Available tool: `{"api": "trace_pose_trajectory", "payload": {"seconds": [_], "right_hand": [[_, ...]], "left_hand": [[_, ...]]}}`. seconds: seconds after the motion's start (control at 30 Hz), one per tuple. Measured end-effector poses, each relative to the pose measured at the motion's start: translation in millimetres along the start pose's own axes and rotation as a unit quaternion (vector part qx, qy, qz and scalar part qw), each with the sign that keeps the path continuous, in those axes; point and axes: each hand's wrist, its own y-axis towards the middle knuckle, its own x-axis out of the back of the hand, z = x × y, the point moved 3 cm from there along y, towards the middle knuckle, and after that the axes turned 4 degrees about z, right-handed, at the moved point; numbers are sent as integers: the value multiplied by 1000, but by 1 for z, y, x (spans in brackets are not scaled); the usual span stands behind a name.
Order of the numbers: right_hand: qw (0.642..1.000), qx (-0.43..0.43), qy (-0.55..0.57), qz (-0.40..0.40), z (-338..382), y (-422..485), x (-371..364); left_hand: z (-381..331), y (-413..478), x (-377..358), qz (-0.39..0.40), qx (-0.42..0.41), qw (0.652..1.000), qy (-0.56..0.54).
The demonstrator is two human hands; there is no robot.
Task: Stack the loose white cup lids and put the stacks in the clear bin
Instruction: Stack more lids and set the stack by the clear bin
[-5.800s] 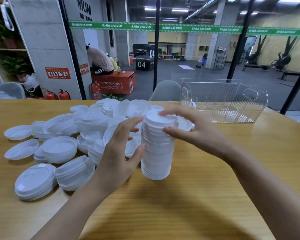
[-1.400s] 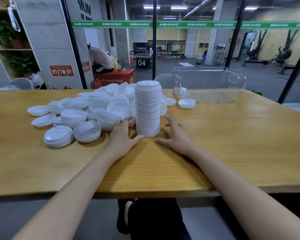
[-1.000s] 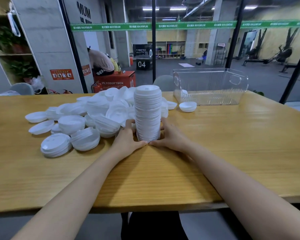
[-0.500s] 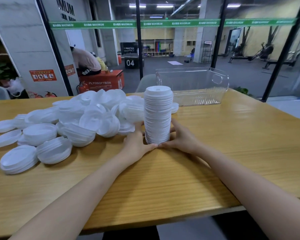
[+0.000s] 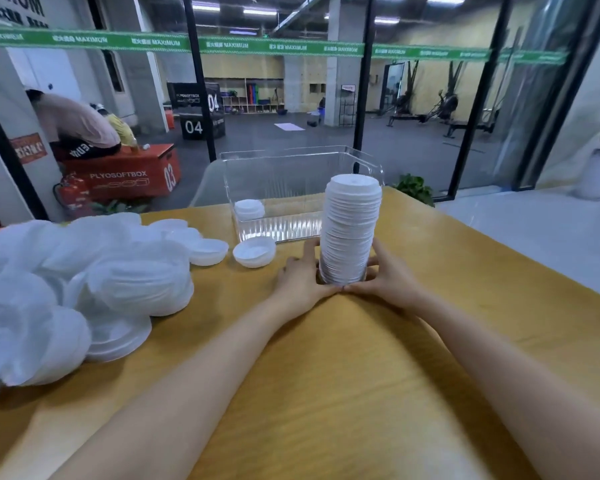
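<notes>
A tall stack of white cup lids (image 5: 351, 226) stands upright on the wooden table (image 5: 326, 358), just in front of the clear bin (image 5: 284, 188). My left hand (image 5: 300, 278) and my right hand (image 5: 388, 275) cup the base of the stack from either side, fingers wrapped round it, thumbs meeting at the front. A big heap of loose white lids (image 5: 77, 278) fills the left of the table. A small stack of lids (image 5: 249, 208) lies inside the bin at its left end.
Two single lids (image 5: 255, 251) lie between the heap and the bin. The table's right edge runs close beside the bin. A chair back (image 5: 208, 185) stands behind the table, with a glass wall and gym floor beyond.
Both hands have slid the tall stack to the right and away from me, up to the bin's front wall. The lid heap is now further left in view.
</notes>
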Motion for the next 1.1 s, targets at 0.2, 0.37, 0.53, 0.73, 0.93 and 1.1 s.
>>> {"api": "trace_pose_trajectory", "payload": {"seconds": [0.2,0.37,0.53,0.73,0.93,1.1], "right_hand": [[999,-21,-12,-26,-28,55,11],[997,-32,-63,-37,-36,83,9],[997,-40,-58,-42,-42,84,5],[994,-55,-73,-59,-27,42,1],[991,-4,-126,-45,29,-25,-16],[989,57,-130,-33,81,-76,-47]], "left_hand": [[9,68,-10,-3,0,1000,17],[20,91,-13,-5,7,1000,-2],[21,91,-13,-26,4,1000,-12],[12,44,-2,-70,-7,997,16],[0,-39,21,-114,-58,990,67],[1,-111,49,-165,-102,975,111]]}}
